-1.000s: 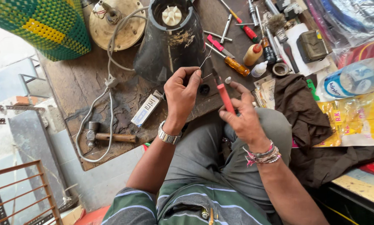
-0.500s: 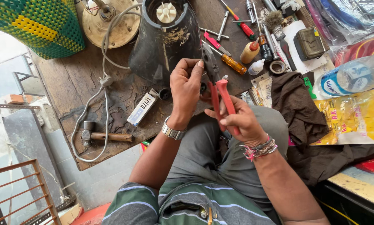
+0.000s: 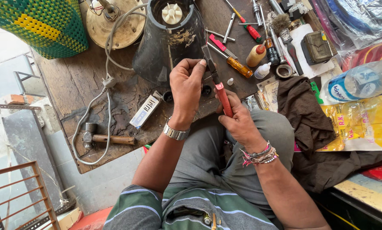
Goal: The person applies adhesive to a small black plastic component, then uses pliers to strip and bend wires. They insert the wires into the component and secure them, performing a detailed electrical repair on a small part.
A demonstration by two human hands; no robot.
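Observation:
My right hand grips the red handles of a pair of pliers, whose dark jaws point away toward a black appliance base on the wooden workbench. My left hand, a metal watch on its wrist, is closed at the jaws with its fingertips pinching something too small to make out. Both hands are held just above the bench's near edge, over my lap.
A hammer, a grey power cord and a small white-and-blue box lie at the left. Screwdrivers, small bottles and a tape roll crowd the right. A brown cloth, plastic bags and a green woven basket surround the bench.
Both hands have lifted off the bench and drawn together. The pliers have swung up, and my left hand now pinches at their jaws.

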